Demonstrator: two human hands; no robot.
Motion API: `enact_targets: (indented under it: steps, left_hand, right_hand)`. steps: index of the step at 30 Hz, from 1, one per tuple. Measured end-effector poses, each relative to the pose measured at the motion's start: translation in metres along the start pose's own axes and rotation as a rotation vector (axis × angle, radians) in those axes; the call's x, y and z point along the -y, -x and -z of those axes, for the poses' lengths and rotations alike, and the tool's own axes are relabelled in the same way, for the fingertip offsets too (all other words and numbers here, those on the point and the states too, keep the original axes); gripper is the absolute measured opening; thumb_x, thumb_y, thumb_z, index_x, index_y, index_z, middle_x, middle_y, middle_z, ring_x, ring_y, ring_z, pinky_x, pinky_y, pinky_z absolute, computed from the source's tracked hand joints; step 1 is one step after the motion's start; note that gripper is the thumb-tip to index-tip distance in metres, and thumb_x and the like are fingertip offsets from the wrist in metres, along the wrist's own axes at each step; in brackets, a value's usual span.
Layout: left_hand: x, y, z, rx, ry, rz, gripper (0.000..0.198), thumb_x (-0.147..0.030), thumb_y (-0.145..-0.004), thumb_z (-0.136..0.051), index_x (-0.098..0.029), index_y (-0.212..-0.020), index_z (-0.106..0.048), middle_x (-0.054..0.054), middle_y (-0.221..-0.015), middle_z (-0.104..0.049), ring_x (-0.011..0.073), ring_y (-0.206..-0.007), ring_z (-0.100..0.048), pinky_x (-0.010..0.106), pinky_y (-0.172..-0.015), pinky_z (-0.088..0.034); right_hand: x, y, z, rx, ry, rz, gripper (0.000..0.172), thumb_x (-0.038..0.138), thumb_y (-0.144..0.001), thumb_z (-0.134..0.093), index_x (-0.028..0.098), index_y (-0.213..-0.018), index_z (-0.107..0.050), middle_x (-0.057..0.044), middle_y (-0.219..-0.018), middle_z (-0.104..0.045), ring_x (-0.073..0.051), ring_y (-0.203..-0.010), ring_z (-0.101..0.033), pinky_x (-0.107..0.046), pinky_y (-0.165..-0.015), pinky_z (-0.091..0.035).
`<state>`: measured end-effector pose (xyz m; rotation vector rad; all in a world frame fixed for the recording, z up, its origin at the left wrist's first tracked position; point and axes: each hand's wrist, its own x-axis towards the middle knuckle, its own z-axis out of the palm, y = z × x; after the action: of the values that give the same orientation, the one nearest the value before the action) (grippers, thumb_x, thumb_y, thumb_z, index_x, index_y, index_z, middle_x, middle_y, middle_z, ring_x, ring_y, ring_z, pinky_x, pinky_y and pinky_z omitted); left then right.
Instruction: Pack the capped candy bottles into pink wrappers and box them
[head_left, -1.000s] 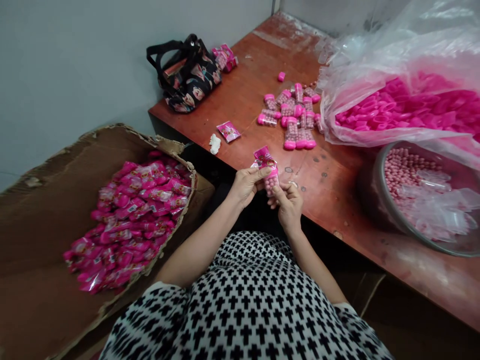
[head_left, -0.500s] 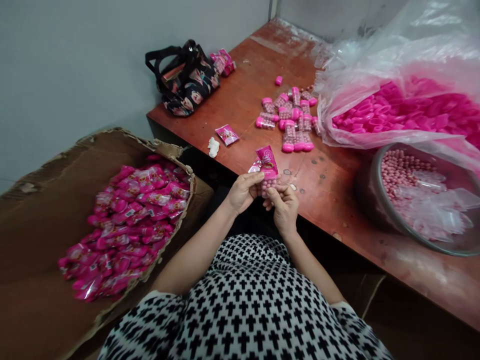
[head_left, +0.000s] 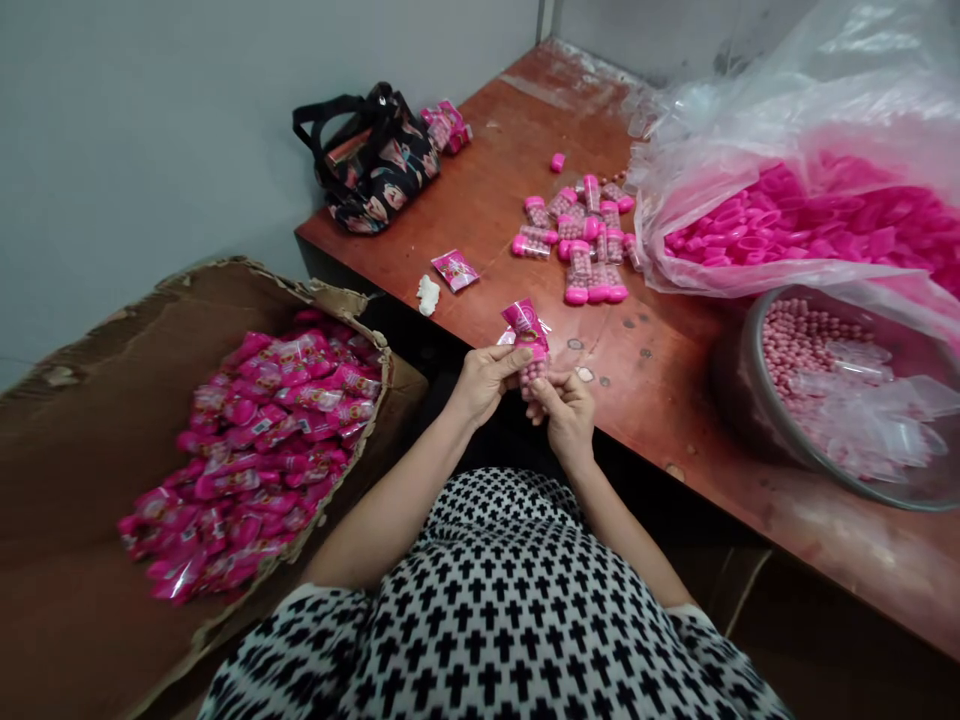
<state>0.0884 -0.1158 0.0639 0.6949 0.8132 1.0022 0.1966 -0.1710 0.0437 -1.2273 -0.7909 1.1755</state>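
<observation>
Near the table's front edge, both hands grip one small clear bottle [head_left: 534,372] of pink balls. A printed pink wrapper [head_left: 522,315] stands up at its upper end; how far it covers the bottle I cannot tell. My left hand [head_left: 478,386] is closed, its thumb over the pink upper part. My right hand [head_left: 568,416] pinches the bottle's lower end from the right, fingers curled beneath. Beyond them lies a cluster of similar filled bottles [head_left: 574,228] with pink caps. A flat pink packet [head_left: 454,270] rests left of them beside a crumpled white scrap [head_left: 427,295].
A cardboard box [head_left: 67,470] at left holds many pink wrapped packets [head_left: 262,440]. On the reddish table [head_left: 645,400], a clear bag [head_left: 757,110] of pink caps and a grey tub [head_left: 724,370] of balls and clear bottles stand right. A floral handbag [head_left: 382,165] sits far left.
Both hands and the bottle have shifted very slightly left. The wrapper now leans further left, and the bottle has turned a little between my fingers.
</observation>
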Motion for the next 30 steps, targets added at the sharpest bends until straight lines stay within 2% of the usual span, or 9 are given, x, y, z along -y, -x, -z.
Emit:
enact_targets:
  steps: [3, 5, 10, 14, 17, 20, 22, 25, 30]
  left_hand:
    - [-0.004, 0.003, 0.004, 0.009, -0.084, 0.018, 0.025, -0.032, -0.061, -0.077, -0.008, -0.066, -0.07, 0.005, -0.06, -0.064, 0.0106, -0.054, -0.057, 0.024, -0.055, -0.048]
    - [-0.005, 0.005, 0.003, -0.028, -0.137, 0.003, 0.024, -0.032, -0.062, -0.076, -0.009, -0.067, -0.07, 0.004, -0.06, -0.063, 0.0102, -0.054, -0.056, 0.024, -0.056, -0.048]
    - [-0.002, 0.012, 0.003, -0.14, -0.228, -0.116, 0.023, -0.036, -0.069, -0.069, -0.013, -0.069, -0.069, 0.001, -0.061, -0.063, 0.0095, -0.052, -0.054, 0.021, -0.052, -0.044]
    - [-0.003, 0.019, 0.007, -0.058, -0.486, -0.121, 0.022, -0.037, -0.073, -0.064, -0.015, -0.071, -0.068, 0.001, -0.058, -0.063, 0.0119, -0.05, -0.055, 0.022, -0.049, -0.042]
    - [-0.006, 0.024, 0.005, -0.02, -0.655, -0.202, 0.016, -0.031, -0.073, -0.062, -0.017, -0.071, -0.069, 0.0, -0.057, -0.061, 0.0105, -0.05, -0.051, 0.021, -0.052, -0.038]
    - [-0.01, 0.027, 0.001, -0.049, -0.796, -0.323, 0.01, -0.024, -0.071, -0.063, -0.018, -0.067, -0.069, -0.003, -0.053, -0.055, 0.0087, -0.049, -0.043, 0.021, -0.053, -0.033]
    - [-0.012, 0.029, -0.001, -0.069, -0.811, -0.365, 0.011, -0.022, -0.07, -0.064, -0.018, -0.06, -0.067, -0.003, -0.051, -0.053, 0.0084, -0.05, -0.041, 0.022, -0.055, -0.032]
    - [-0.012, 0.032, -0.004, -0.083, -0.694, -0.316, 0.014, -0.024, -0.067, -0.068, -0.018, -0.055, -0.064, -0.002, -0.051, -0.053, 0.0086, -0.05, -0.042, 0.021, -0.055, -0.034]
    - [0.0, 0.035, -0.003, -0.078, -0.472, -0.145, 0.02, -0.035, -0.073, -0.064, -0.017, -0.068, -0.069, 0.0, -0.055, -0.059, 0.0094, -0.046, -0.049, 0.021, -0.047, -0.038]
  right_hand:
    - [0.0, 0.001, -0.004, 0.013, -0.14, -0.129, 0.028, 0.041, -0.071, -0.068, 0.018, -0.072, -0.053, 0.002, -0.059, -0.066, -0.007, -0.036, -0.051, -0.017, -0.031, -0.035]
    - [-0.001, 0.001, -0.005, 0.009, -0.122, -0.109, 0.027, 0.04, -0.071, -0.068, 0.018, -0.074, -0.054, 0.002, -0.06, -0.066, -0.006, -0.038, -0.051, -0.016, -0.032, -0.036]
    - [0.006, -0.008, 0.008, 0.121, 0.172, 0.034, 0.025, 0.042, -0.074, -0.066, 0.019, -0.08, -0.06, 0.002, -0.067, -0.067, -0.009, -0.049, -0.057, -0.02, -0.043, -0.046]
    - [0.039, -0.036, 0.023, 0.089, 0.426, 0.36, 0.031, 0.045, -0.082, -0.056, 0.025, -0.104, -0.062, -0.004, -0.103, -0.065, -0.016, -0.091, -0.061, -0.029, -0.071, -0.052]
    - [0.07, -0.057, 0.024, 0.278, 0.569, 0.534, 0.029, 0.046, -0.081, -0.058, 0.026, -0.101, -0.063, -0.005, -0.125, -0.054, -0.021, -0.116, -0.051, -0.037, -0.089, -0.047]
    - [0.089, -0.068, 0.018, 0.489, 0.664, 0.569, 0.025, 0.047, -0.079, -0.06, 0.023, -0.083, -0.066, -0.006, -0.117, -0.058, -0.023, -0.114, -0.052, -0.043, -0.097, -0.04]
    - [0.091, -0.07, 0.015, 0.542, 0.668, 0.534, 0.027, 0.048, -0.076, -0.063, 0.022, -0.073, -0.065, -0.006, -0.108, -0.062, -0.023, -0.106, -0.055, -0.043, -0.096, -0.041]
    - [0.076, -0.067, 0.01, 0.476, 0.484, 0.437, 0.03, 0.05, -0.072, -0.067, 0.021, -0.063, -0.061, -0.004, -0.102, -0.063, -0.021, -0.1, -0.057, -0.041, -0.092, -0.044]
    - [0.028, -0.062, -0.003, 0.129, 0.045, 0.149, 0.032, 0.051, -0.073, -0.064, 0.02, -0.069, -0.059, -0.004, -0.094, -0.064, -0.016, -0.077, -0.06, -0.034, -0.072, -0.052]
